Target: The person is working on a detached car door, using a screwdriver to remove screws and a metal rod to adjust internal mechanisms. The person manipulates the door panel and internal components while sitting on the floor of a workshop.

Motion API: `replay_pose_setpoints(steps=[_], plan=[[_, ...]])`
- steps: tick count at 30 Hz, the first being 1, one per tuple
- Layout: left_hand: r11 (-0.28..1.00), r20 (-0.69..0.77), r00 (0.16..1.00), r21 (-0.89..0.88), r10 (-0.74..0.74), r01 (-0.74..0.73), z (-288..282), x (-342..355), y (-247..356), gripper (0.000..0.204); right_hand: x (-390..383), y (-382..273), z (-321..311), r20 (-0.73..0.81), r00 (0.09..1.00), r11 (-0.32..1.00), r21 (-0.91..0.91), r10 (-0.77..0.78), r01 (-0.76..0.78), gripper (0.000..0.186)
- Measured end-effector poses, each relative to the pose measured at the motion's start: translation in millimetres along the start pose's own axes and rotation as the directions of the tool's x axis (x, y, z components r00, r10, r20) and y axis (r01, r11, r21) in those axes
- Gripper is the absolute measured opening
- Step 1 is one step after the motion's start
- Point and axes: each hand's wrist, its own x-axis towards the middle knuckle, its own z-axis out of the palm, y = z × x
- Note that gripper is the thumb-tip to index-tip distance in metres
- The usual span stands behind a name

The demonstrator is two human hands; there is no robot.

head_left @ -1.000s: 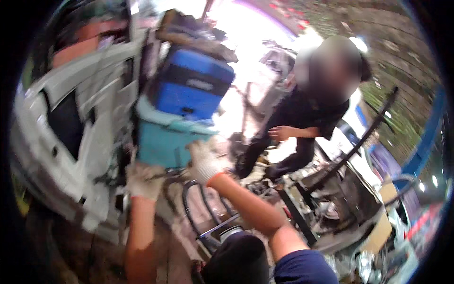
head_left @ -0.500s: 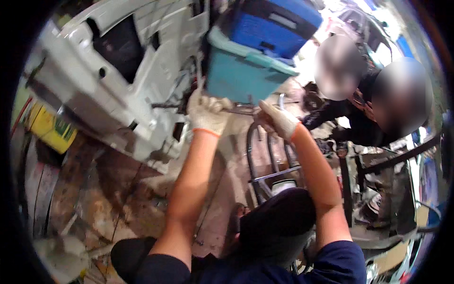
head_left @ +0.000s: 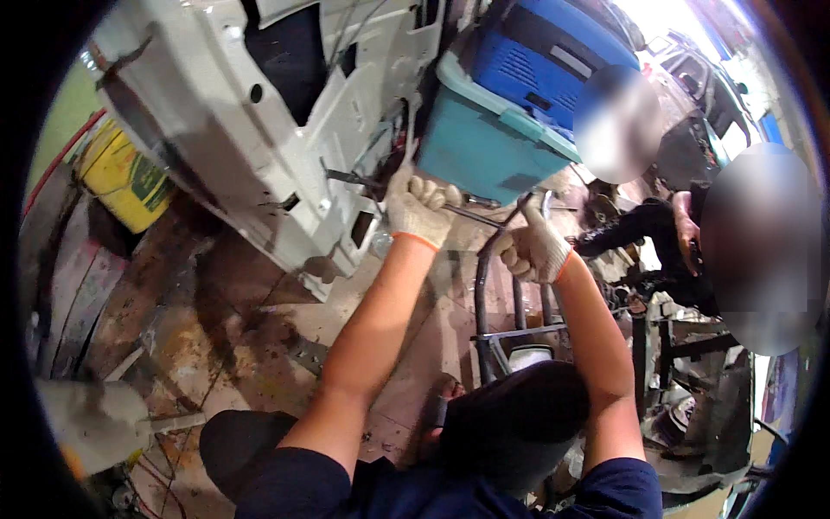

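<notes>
My left hand (head_left: 422, 208), in a cream knit glove with orange cuff, is closed around a dark metal bar (head_left: 471, 215) beside the white vehicle panel (head_left: 173, 60). My right hand (head_left: 532, 246), gloved alike, has curled fingers at the bar's right end, just above a black tubular frame (head_left: 519, 332) standing on the floor; its exact contact is partly hidden by the glove. Beyond both hands a teal plastic bin (head_left: 484, 143) carries a blue box (head_left: 527, 60).
A co-worker in dark clothing (head_left: 648, 225) is low at the right, one bare hand (head_left: 687, 229) showing. A yellow bucket (head_left: 125, 177) is at the left. Grimy floor tiles (head_left: 251, 355) lie below me; a dark, cluttered metal assembly (head_left: 700, 398) fills the lower right.
My view has swung round, shifting panel, bins and co-worker rightward in the picture, with more floor showing. Both gloved hands have moved right in the picture, staying at the bar.
</notes>
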Motion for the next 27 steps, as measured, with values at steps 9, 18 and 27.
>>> replay_pose_setpoints(steps=[9, 18, 27], plan=[[0.993, 0.029, 0.999, -0.113, 0.024, -0.021, 4, 7, 16, 0.054, -43, -10, 7, -0.182, -0.326, 0.038, -0.915, -0.927, 0.402, 0.061], [0.987, 0.106, 0.992, -0.153, 0.071, -0.054, 5, 2, 10, 0.053, -12, 14, 25, -0.302, 0.951, 0.997, 0.037, -0.060, 0.075, 0.096], [0.981, 0.168, 0.984, -0.193, 0.063, -0.030, 5, 5, 13, 0.053, 19, 19, 15, -0.306, 0.845, 0.897, -0.207, -0.438, 0.390, 0.068]])
